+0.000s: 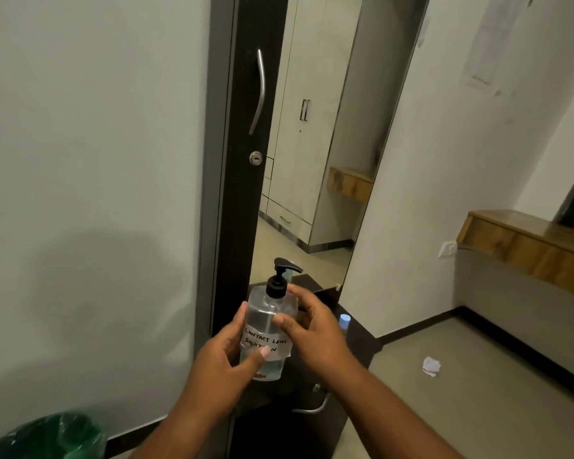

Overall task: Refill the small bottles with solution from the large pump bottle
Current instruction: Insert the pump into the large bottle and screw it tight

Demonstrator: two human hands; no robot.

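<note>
The large clear pump bottle (265, 321) has a black pump head and a handwritten white label reading "contact lens solution". It stands upright over a dark cabinet top (358, 346). My left hand (224, 362) grips its lower body, thumb across the label. My right hand (312, 326) holds the bottle's upper right side, with the thumb on the front and a fingertip by the pump collar. A small bottle with a light blue cap (344, 323) shows just behind my right hand on the cabinet top; most of it is hidden.
A tall mirror (312, 144) in a dark frame with a metal handle (260, 91) and a lock stands behind the bottle. A green-lined bin (50, 438) is at the lower left. A wooden wall shelf (527, 246) is at right, and crumpled paper (431, 366) lies on the floor.
</note>
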